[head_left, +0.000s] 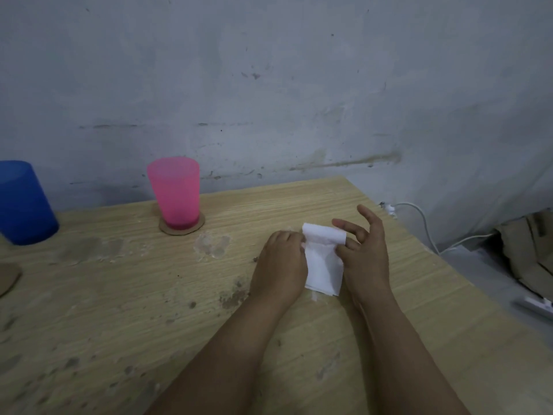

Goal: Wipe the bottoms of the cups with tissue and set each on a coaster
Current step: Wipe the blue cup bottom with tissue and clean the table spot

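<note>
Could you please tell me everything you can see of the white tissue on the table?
The tissue is a white, thin, soft-looking paper sheet, folded into a narrow upright rectangle whose far end curls over in a loose fold. It lies on the wooden table, right of centre, well apart from both cups. The left hand grips its left edge with curled fingers; the right hand pinches its right edge between thumb and finger, its other fingers raised. It looks clean and dry, though that is hard to confirm.

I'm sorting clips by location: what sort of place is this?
Probably a plain room at home: a worn wooden table against a scuffed painted wall, and a white cable running to the floor.
</note>
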`<state>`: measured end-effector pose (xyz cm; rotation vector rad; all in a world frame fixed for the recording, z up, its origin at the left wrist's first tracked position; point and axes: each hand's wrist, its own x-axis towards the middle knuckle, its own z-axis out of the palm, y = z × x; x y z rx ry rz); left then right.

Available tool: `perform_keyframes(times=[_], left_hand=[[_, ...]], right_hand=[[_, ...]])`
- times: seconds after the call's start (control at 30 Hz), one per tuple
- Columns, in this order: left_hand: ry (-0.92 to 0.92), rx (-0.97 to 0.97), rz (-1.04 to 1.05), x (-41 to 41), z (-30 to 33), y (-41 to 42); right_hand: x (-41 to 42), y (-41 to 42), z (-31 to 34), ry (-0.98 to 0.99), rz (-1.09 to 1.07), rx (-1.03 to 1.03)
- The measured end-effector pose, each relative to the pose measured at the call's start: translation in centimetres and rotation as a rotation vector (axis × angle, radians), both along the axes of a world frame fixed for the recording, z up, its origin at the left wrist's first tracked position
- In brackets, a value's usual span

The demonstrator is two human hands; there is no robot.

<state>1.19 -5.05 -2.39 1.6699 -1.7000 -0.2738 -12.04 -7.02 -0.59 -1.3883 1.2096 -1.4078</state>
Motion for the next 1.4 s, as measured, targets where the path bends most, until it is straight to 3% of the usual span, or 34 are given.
perform_keyframes(times=[0.17, 0.33, 0.57, 0.73, 1.3, 1.4], left_hand=[[0.422, 0.040, -0.042, 0.4, 0.7, 0.2], [0.659, -0.016, -0.060, 0.8, 1.4, 0.6], [0.787, -0.014, -0.094, 1.2, 2.0, 0.8], [0.862, -0.045, -0.113, 1.4, 2.2, 0.8], [0.847, -0.008, -0.167, 0.9, 3.1, 1.3], [0.839, -0.020, -0.167, 0.9, 3.1, 1.3]], right_hand=[[0.5, 0.2, 0.1, -0.037, 0.042, -0.036], [0.4, 0.4, 0.5, -0.124, 0.058, -0.030], [0.4, 0.1, 0.2, -0.133, -0.015, 0.053], [0.2, 0.0, 0.4, -0.198, 0.062, 0.163], [0.0, 0.2, 0.6, -0.234, 0.192, 0.177], [-0.2, 0.0, 0.7, -0.366, 0.227, 0.218]])
